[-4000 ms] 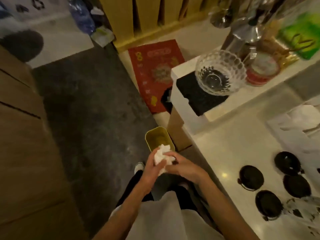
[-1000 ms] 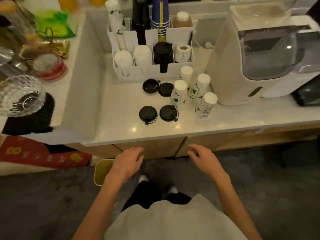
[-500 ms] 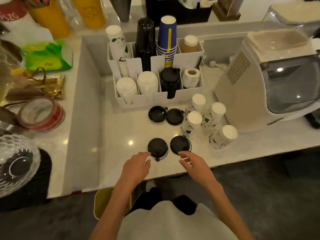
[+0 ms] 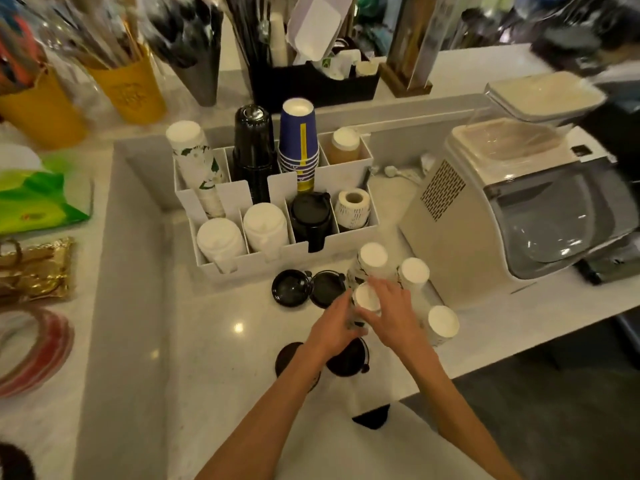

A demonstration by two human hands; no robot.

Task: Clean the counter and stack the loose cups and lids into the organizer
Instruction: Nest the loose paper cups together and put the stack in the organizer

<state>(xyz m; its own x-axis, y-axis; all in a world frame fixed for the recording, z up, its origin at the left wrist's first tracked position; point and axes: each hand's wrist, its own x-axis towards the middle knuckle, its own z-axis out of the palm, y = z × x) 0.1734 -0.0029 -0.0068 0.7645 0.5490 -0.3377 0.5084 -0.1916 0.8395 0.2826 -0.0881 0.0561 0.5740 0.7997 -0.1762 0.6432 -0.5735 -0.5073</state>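
both hands, left (image 4: 334,329) and right (image 4: 391,315), close on one upturned cup (image 4: 367,299) on the desk (image 4: 214,341); three cups, four lids remain outside the organizer (image 4: 277,261). stacking barely begun.

The forearms hide part of 2 black lids (image 4: 348,358); the cup's (image 4: 366,297) sides are hidden.
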